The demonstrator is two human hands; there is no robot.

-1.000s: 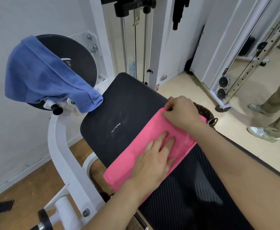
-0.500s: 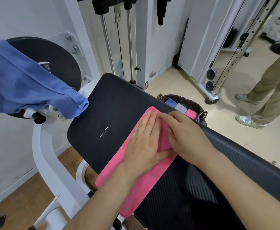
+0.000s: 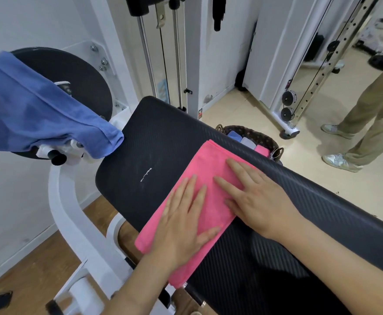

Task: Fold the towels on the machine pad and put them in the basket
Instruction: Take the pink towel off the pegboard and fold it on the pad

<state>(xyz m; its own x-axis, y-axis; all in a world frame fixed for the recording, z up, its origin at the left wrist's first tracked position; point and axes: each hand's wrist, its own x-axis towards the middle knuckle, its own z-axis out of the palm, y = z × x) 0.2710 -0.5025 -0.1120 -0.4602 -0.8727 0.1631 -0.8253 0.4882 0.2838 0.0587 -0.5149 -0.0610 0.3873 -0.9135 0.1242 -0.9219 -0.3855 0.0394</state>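
Pink towel [image 3: 211,178], folded to a strip, lies across machine pad [image 3: 145,142]. Left hand [image 3: 181,226] and right hand [image 3: 258,201] press it, fingers flat, gripping nothing. Soft, light, limp; pinch corners. Basket [image 3: 254,135] at 1 o'clock, probably holding folded towels.

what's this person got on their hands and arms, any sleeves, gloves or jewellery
No sleeve shows above the left hand or the right hand: both are uncovered all the way to the frame edge. Neither wears a glove, and no ring, watch or bracelet shows on the fingers or wrists.
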